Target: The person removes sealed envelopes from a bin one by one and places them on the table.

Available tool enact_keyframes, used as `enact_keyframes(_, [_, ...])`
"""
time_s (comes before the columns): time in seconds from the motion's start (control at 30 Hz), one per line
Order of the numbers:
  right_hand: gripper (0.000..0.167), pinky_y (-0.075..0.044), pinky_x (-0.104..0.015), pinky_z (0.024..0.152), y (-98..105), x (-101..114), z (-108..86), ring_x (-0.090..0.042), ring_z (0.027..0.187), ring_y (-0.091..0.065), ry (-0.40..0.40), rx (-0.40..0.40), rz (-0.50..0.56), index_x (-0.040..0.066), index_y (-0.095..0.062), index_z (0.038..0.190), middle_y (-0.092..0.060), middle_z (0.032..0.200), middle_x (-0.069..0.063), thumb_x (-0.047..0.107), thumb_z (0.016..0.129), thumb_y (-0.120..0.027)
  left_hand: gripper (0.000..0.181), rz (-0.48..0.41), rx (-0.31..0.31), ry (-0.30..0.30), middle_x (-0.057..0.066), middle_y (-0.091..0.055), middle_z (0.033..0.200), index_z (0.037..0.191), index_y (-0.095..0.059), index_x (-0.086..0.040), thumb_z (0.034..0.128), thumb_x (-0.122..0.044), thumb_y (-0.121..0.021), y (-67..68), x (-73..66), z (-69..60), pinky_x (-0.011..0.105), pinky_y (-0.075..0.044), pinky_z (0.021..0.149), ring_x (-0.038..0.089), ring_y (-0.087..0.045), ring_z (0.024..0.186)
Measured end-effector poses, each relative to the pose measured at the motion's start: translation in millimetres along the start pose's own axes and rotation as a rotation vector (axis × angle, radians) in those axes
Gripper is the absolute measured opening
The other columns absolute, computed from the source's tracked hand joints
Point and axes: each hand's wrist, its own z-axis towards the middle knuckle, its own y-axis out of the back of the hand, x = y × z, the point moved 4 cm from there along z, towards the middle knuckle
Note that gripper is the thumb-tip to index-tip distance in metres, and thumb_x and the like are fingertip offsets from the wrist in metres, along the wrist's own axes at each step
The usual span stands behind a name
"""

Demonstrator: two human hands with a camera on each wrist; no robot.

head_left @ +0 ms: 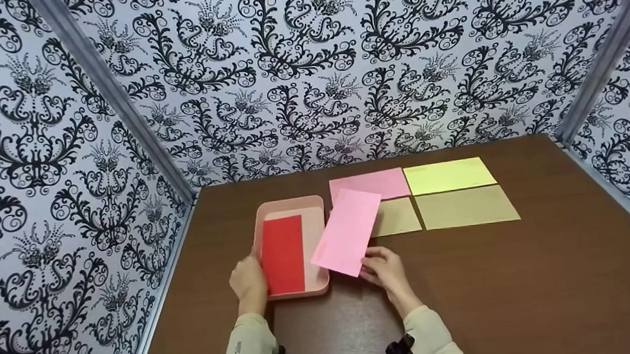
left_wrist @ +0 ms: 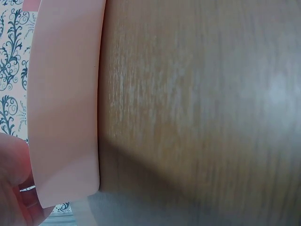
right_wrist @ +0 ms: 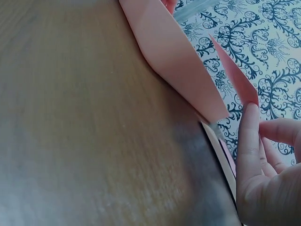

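Observation:
A pink envelope [head_left: 349, 232], flat and rectangular, is held tilted above the table by my right hand [head_left: 386, 271], which pinches its lower right corner between thumb and fingers. In the right wrist view the envelope [right_wrist: 236, 75] appears nearly edge-on above the fingertips. My left hand [head_left: 248, 279] grips the left wall of a shallow pink tray [head_left: 315, 253]; the left wrist view has the tray's outer wall [left_wrist: 66, 103] close up, with fingers at its edge. Inside the tray lies a red envelope [head_left: 283, 255], toward the left side.
Right of the tray lie another pink envelope [head_left: 392, 182], a yellow envelope [head_left: 449, 175] and two tan envelopes, one [head_left: 402, 218] partly hidden by the held one, the other [head_left: 467, 207] farther right. Patterned walls [head_left: 309, 90] enclose the brown table [head_left: 546, 283] at the back and sides.

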Motion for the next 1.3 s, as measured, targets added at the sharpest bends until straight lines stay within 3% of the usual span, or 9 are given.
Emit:
enact_keyframes(0.3, [0.028, -0.06, -0.026, 0.066, 7.8, -6.9, -6.0, -0.012, 0.069, -0.065, -0.015, -0.005, 0.044, -0.009, -0.056, 0.117, -0.064, 0.08, -0.004, -0.002, 0.09, -0.063, 0.033, 0.002, -0.023, -0.001, 0.028, -0.073, 0.085, 0.084, -0.074, 0.006, 0.0991, -0.008, -0.049, 2.2, -2.1, -3.5, 0.054, -0.055, 0.06, 0.044, -0.071, 0.076])
enact_keyframes(0.7, [0.022, -0.06, -0.029, 0.07, 14.0, -17.3, -17.2, -0.014, 0.071, -0.066, -0.041, -0.001, 0.118, -0.003, -0.052, 0.111, -0.061, 0.085, -0.004, -0.002, 0.091, -0.061, 0.028, 0.009, -0.014, -0.019, 0.028, -0.073, 0.086, 0.088, -0.074, 0.004, 0.0969, -0.005, -0.049, 1.9, -1.4, -3.2, 0.054, -0.055, 0.06, 0.044, -0.071, 0.076])
enact_keyframes(1.07, [0.024, -0.06, -0.03, 0.074, 17.7, -28.3, -27.1, -0.014, 0.073, -0.068, -0.034, -0.004, 0.166, -0.004, -0.044, 0.111, -0.059, 0.085, -0.004, -0.003, 0.092, -0.058, 0.029, -0.002, -0.021, -0.006, 0.028, -0.073, 0.086, 0.086, -0.074, 0.005, 0.0959, -0.005, -0.049, 1.5, -1.4, -3.2, 0.055, -0.055, 0.062, 0.045, -0.071, 0.077])
enact_keyframes(1.3, [0.022, -0.06, -0.029, 0.077, 18.5, -32.7, -31.9, -0.013, 0.075, -0.067, -0.023, 0.006, 0.22, -0.003, -0.037, 0.108, -0.056, 0.088, -0.005, -0.003, 0.094, -0.054, 0.028, 0.009, -0.044, -0.032, 0.028, -0.073, 0.085, 0.094, -0.074, 0.001, 0.099, -0.01, -0.049, 1.8, -2.1, -3.2, 0.056, -0.055, 0.062, 0.045, -0.071, 0.077])
